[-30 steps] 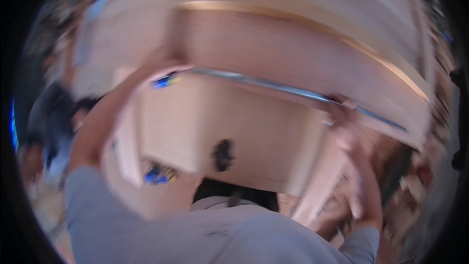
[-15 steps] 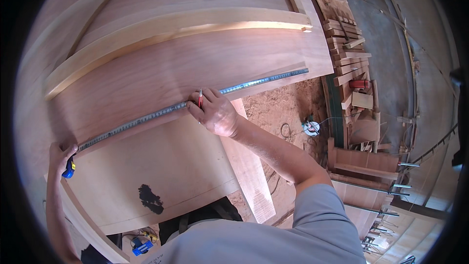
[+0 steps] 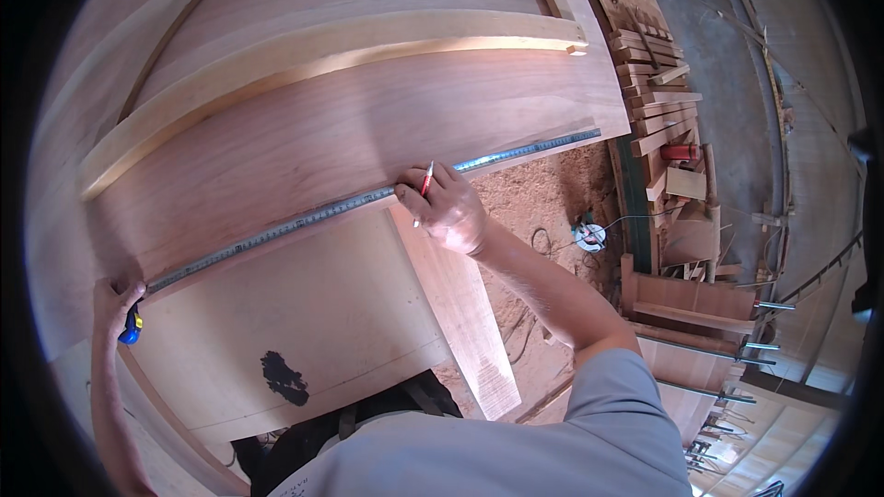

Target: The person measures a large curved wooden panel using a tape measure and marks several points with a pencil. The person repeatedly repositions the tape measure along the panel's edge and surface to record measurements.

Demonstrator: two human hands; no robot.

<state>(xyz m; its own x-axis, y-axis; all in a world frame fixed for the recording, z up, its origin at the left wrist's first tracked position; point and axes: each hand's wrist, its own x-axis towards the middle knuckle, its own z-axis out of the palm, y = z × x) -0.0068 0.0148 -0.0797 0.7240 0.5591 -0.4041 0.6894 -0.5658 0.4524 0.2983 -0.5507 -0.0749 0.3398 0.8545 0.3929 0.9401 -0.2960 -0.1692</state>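
Note:
At the left end of a large wooden panel (image 3: 276,170), my left hand (image 3: 118,299) is closed around a blue and yellow tape measure (image 3: 132,327). Its blade (image 3: 313,215) runs out along the panel's near edge, ending a little short of the right corner. My right hand (image 3: 447,216) rests on the blade near its middle, fingers pinched round a red pencil (image 3: 427,179) that points away from me. The fingers cover a short stretch of blade.
Pale wooden strips (image 3: 341,41) cross the panel. Nearer me lies a light board (image 3: 295,313) with a black stain, beside a narrow plank (image 3: 460,313). Sawdust covers the floor (image 3: 516,193), where a white round object (image 3: 589,237) sits. Stacked wood offcuts (image 3: 658,101) stand at right.
My right hand has slid rightward along the edge with the pencil. The blade's far end has shifted right, closer to the panel's corner. My left hand stays at the left end.

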